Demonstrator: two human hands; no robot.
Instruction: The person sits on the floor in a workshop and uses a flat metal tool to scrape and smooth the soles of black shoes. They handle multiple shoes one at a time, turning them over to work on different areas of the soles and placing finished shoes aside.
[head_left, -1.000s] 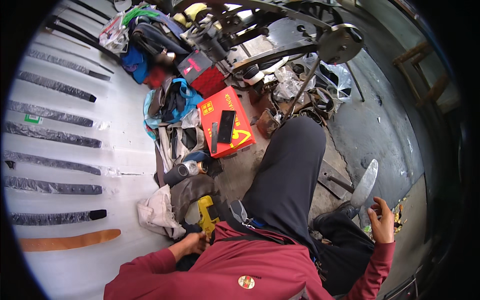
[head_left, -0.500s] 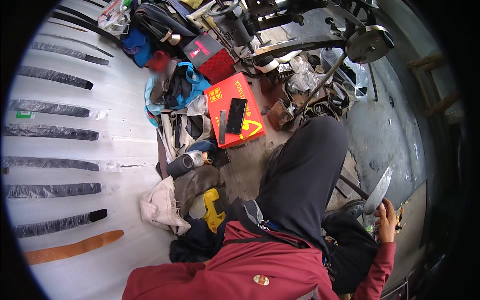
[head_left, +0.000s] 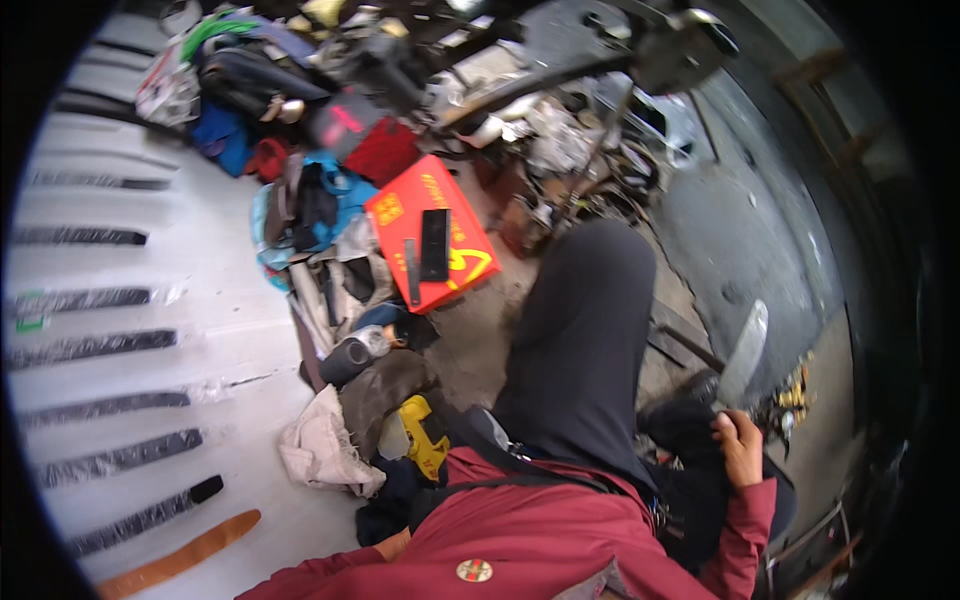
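My right hand [head_left: 740, 448] is over my right leg, below a sole-shaped metal plate on a cobbler's shoe last [head_left: 745, 352]. Its fingers are curled in, apart from the plate, and whatever they hold, if anything, is too small or blurred to make out. Of my left hand [head_left: 394, 544] only a patch of skin shows by my waist; its fingers are hidden behind my red sleeve and jacket. Near it lie dark cloth, a yellow piece [head_left: 425, 437] and pale frayed cloth [head_left: 327, 448].
Ahead stands a red box [head_left: 468, 222] with a black phone [head_left: 435, 245] and a thin grey strip on it. Plastic-wrapped dark straps [head_left: 110, 347] line a white panel at left. Scraps and bags crowd the far side, under a blurred machine [head_left: 685, 50]. Thread spools [head_left: 345, 362] lie beside cloth.
The view has shifted and blurred. My right hand, which was at the metal plate's lower end, is now lower and apart from it. A bit of my left hand has come into view.
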